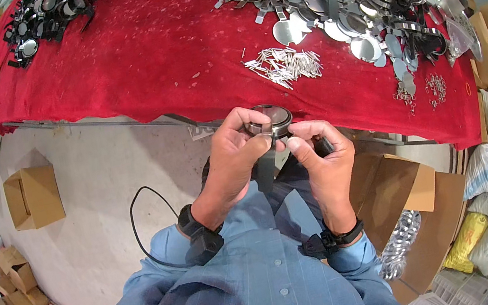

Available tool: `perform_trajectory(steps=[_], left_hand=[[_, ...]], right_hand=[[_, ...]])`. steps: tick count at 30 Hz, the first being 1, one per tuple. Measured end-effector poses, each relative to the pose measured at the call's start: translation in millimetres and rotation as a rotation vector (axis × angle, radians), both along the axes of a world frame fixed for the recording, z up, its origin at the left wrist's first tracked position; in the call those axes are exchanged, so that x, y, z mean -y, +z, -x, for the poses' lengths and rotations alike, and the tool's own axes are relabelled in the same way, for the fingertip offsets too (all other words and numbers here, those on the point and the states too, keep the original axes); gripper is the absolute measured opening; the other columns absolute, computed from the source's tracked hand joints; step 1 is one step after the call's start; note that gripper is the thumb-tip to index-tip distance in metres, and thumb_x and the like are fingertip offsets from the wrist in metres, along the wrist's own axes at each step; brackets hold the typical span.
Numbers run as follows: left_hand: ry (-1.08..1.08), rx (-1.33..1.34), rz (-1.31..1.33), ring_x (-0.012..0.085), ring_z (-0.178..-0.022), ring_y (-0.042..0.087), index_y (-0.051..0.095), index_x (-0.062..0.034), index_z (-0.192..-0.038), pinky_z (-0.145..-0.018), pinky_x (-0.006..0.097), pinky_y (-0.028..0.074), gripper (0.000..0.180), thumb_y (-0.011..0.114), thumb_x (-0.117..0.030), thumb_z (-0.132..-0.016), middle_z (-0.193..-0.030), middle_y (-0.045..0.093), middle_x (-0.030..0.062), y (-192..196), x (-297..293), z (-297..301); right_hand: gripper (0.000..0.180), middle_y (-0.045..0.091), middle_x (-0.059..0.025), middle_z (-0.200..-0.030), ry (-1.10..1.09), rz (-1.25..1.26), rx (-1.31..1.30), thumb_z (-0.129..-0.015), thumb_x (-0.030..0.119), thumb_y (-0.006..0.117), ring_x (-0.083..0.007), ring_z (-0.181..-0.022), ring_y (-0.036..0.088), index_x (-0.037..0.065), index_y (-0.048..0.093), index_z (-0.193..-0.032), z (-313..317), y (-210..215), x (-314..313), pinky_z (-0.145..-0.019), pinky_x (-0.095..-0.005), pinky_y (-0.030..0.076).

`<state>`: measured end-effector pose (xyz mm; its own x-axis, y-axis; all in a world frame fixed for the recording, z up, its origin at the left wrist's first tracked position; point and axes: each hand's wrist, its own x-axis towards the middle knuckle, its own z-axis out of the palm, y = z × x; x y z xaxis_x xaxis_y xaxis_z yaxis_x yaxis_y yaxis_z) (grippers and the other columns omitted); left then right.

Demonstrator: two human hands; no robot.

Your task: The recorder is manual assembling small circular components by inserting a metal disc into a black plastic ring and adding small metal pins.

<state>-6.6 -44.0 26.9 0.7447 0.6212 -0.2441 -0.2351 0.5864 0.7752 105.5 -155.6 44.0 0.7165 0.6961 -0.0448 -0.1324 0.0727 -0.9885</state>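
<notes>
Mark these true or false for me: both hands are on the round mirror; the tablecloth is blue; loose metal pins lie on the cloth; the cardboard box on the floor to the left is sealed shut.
1. Both hands hold the round mirror. True: left hand and right hand grip it together.
2. The tablecloth is blue. False: it is red.
3. Loose metal pins lie on the cloth. True.
4. The cardboard box on the floor is sealed shut. False: a flap stands open.
</notes>
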Motion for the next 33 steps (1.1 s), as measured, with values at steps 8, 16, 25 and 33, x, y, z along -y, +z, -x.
perform_trajectory(steps=[8, 16, 25, 33], left_hand=[[-0.006, 0.04, 0.001, 0.0135, -0.087, 0.069, 0.056, -0.0022, -0.109, -0.078, 0.027, 0.056, 0.022, 0.062, 0.005, -0.089, -0.101, 0.067, 0.0092, -3.0, 0.1, 2.6], [-0.019, 0.029, -0.011, 0.0127, -0.084, 0.069, 0.056, -0.0031, -0.112, -0.074, 0.027, 0.056, 0.024, 0.064, -0.002, -0.089, -0.098, 0.068, 0.0086, -5.9, 3.3, 0.4], [-0.027, 0.007, -0.052, 0.0111, -0.078, 0.066, 0.056, -0.0046, -0.112, -0.065, 0.025, 0.052, 0.026, 0.068, -0.009, -0.089, -0.092, 0.069, 0.0075, -9.5, 5.9, -2.5], [-0.034, -0.004, -0.057, 0.0113, -0.078, 0.065, 0.056, -0.0049, -0.111, -0.065, 0.025, 0.052, 0.025, 0.067, -0.009, -0.089, -0.091, 0.067, 0.0068, -9.2, 6.0, -2.4]], right_hand=[[0.009, 0.07, 0.0003, -0.084, 0.048, 0.072, 0.239, -0.088, -0.001, 0.074, -0.0036, -0.07, 0.05, 0.002, 0.075, -0.096, -4.6, -0.1, -0.2, -0.063, -0.0206, 0.04], [0.017, 0.071, 0.0022, -0.086, 0.018, 0.138, 0.253, -0.088, -0.002, 0.071, 0.0004, -0.063, 0.045, 0.003, 0.071, -0.103, -6.2, -3.6, 3.2, -0.056, -0.0183, 0.034], [0.029, 0.072, 0.0006, -0.084, 0.037, 0.133, 0.274, -0.086, -0.004, 0.071, 0.0016, -0.062, 0.046, 0.003, 0.062, -0.113, -8.0, -2.9, 3.4, -0.054, -0.018, 0.032], [0.03, 0.073, -0.0012, -0.084, 0.039, 0.075, 0.25, -0.086, -0.004, 0.071, -0.0005, -0.066, 0.054, 0.003, 0.06, -0.113, -7.5, -2.8, 3.6, -0.056, -0.0182, 0.036]])
